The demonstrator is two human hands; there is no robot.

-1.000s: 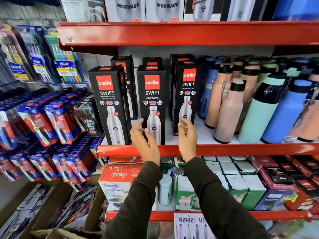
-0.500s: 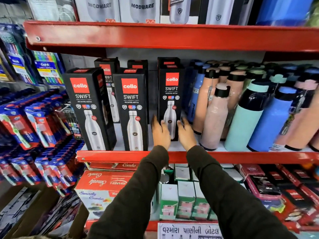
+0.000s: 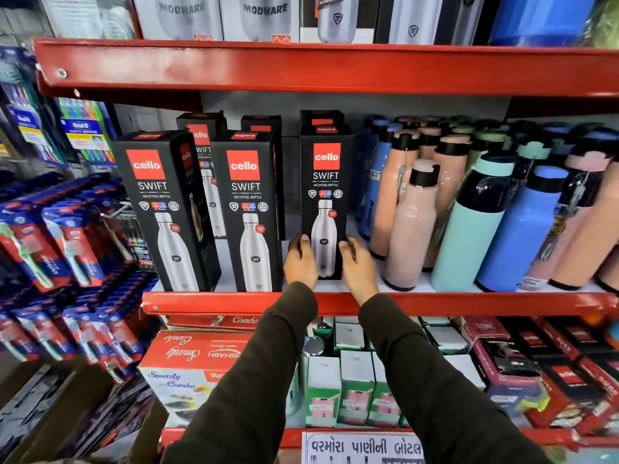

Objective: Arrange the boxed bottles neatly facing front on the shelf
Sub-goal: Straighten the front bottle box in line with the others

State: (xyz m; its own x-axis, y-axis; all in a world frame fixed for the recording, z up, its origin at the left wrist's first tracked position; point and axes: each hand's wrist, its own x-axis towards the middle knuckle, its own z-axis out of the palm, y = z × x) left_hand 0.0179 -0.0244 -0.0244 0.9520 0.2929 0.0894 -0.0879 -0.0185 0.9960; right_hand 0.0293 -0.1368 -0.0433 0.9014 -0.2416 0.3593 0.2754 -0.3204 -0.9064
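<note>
Both hands, left (image 3: 300, 259) and right (image 3: 357, 266), clasp the tall black cardboard bottle box (image 3: 325, 195); risk: toppling pink steel bottle (image 3: 411, 226) beside it.

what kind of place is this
Most likely a retail shop aisle. Red metal shelves hold rows of identical black Cello Swift bottle boxes and loose pastel bottles, with carded toothbrush packs hanging beside them.

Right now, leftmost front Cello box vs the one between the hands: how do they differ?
The leftmost box stands at the shelf edge, angled, side panel showing; the held box sits further back, squarely front-on. Left hand and right hand grip only the held box. Both are upright black Cello Swift boxes.
</note>
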